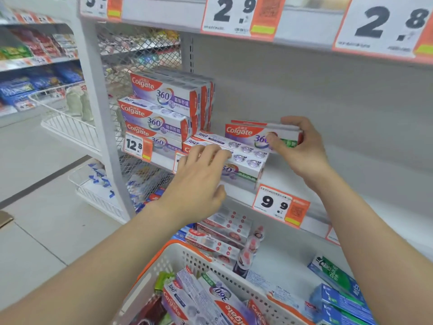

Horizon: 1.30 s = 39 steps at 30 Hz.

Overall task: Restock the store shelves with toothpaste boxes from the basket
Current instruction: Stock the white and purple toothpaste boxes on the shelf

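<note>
At the far left of the frame, blurred side shelves (35, 66) carry packets, and a white wire rack (68, 127) hangs from the end of the unit. Right of the upright post, a stack (164, 106) of Colgate 360 toothpaste boxes stands at the left end of the shelf (351, 165), with a 12.8 tag (137, 145) on the edge in front of it.

Just right of the stack, the left hand (201, 181) reaches in palm down. Its fingers (210, 153) lie fairly straight and close together over the top front edge of the flat boxes (246, 158), and the thumb is held apart below, near the shelf edge.

At centre, behind the flat boxes, one box (248, 134) stands on its long edge, label facing out. Whether it rests on them or on the shelf cannot be told. The right hand (302, 146) grips its right end, thumb on the front face and fingers curled over the top and back.

A 9.9 tag (278, 206) sits on the shelf edge below that hand. To the right the shelf is bare.

At the bottom centre, the white basket (187, 259) with an orange rim holds more Colgate boxes (210, 301) lying at angles. Behind it, red-and-white boxes (220, 233) lie on the lower shelf, and blue-green boxes (339, 299) lie at the lower right.
</note>
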Each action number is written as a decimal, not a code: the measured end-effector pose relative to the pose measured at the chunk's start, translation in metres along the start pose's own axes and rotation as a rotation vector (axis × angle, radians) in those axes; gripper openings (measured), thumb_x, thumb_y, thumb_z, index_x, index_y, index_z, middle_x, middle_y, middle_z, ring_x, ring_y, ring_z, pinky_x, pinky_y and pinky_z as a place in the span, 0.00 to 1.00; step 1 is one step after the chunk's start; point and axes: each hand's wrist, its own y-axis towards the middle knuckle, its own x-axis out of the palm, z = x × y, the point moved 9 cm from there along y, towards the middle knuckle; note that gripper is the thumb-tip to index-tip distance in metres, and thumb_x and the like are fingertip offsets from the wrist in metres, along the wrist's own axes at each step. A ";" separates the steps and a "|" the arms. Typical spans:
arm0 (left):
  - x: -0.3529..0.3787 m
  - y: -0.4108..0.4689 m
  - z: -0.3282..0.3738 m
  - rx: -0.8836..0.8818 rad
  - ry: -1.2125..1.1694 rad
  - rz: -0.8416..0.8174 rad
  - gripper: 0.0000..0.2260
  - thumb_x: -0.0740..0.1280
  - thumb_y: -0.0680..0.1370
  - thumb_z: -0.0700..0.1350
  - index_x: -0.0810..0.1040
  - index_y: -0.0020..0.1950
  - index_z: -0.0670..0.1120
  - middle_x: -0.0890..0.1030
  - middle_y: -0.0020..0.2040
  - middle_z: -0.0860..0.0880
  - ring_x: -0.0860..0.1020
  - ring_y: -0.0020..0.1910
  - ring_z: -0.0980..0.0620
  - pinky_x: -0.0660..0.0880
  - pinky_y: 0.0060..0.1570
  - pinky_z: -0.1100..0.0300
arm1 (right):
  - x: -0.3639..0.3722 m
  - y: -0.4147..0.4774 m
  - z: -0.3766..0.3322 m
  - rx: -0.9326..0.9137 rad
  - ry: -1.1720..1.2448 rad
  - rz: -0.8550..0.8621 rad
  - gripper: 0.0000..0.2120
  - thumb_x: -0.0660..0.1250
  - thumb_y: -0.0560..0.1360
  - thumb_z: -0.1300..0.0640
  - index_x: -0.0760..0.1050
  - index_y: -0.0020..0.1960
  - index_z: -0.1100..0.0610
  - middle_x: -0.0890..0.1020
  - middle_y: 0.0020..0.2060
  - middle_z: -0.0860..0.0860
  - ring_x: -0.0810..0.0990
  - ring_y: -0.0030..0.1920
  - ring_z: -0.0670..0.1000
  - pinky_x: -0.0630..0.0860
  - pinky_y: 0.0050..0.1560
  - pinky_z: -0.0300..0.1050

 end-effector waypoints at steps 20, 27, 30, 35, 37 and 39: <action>-0.001 0.012 -0.003 0.013 -0.005 0.061 0.21 0.65 0.75 0.48 0.68 0.68 0.50 0.69 0.65 0.50 0.64 0.60 0.44 0.74 0.55 0.45 | 0.067 0.019 0.026 0.306 -0.213 -0.257 0.23 0.63 0.79 0.35 0.67 0.71 0.40 0.69 0.65 0.49 0.66 0.70 0.55 0.66 0.71 0.53; -0.001 0.013 -0.004 0.027 -0.039 0.084 0.21 0.65 0.75 0.46 0.68 0.67 0.50 0.69 0.65 0.49 0.63 0.61 0.43 0.71 0.58 0.47 | 0.069 0.015 0.016 0.336 -0.095 -0.248 0.20 0.62 0.75 0.42 0.76 0.67 0.37 0.78 0.64 0.49 0.76 0.66 0.53 0.71 0.70 0.51; -0.003 0.012 -0.005 0.040 -0.093 0.082 0.21 0.66 0.76 0.44 0.69 0.68 0.50 0.69 0.66 0.50 0.64 0.63 0.44 0.72 0.58 0.47 | 0.058 0.013 0.014 0.391 -0.018 -0.118 0.16 0.57 0.76 0.55 0.80 0.56 0.56 0.78 0.49 0.59 0.74 0.51 0.53 0.69 0.49 0.46; -0.006 0.008 -0.008 0.040 -0.169 0.064 0.22 0.65 0.77 0.43 0.69 0.71 0.50 0.68 0.68 0.50 0.62 0.68 0.47 0.71 0.64 0.50 | 0.049 -0.004 0.018 0.506 0.011 0.017 0.08 0.54 0.63 0.55 0.69 0.41 0.51 0.74 0.41 0.55 0.68 0.42 0.54 0.65 0.41 0.48; -0.007 0.006 -0.008 0.047 -0.168 0.049 0.23 0.65 0.77 0.43 0.69 0.72 0.50 0.68 0.69 0.50 0.63 0.69 0.47 0.71 0.64 0.49 | 0.048 -0.010 0.008 0.481 0.016 0.027 0.08 0.57 0.66 0.55 0.72 0.43 0.50 0.74 0.44 0.54 0.70 0.45 0.55 0.68 0.39 0.45; -0.011 0.006 -0.009 0.046 -0.182 0.050 0.21 0.65 0.78 0.44 0.70 0.72 0.50 0.68 0.68 0.50 0.64 0.68 0.48 0.72 0.64 0.49 | 0.042 -0.018 -0.003 0.456 -0.021 0.068 0.04 0.60 0.72 0.56 0.72 0.45 0.50 0.72 0.42 0.51 0.68 0.47 0.56 0.69 0.37 0.46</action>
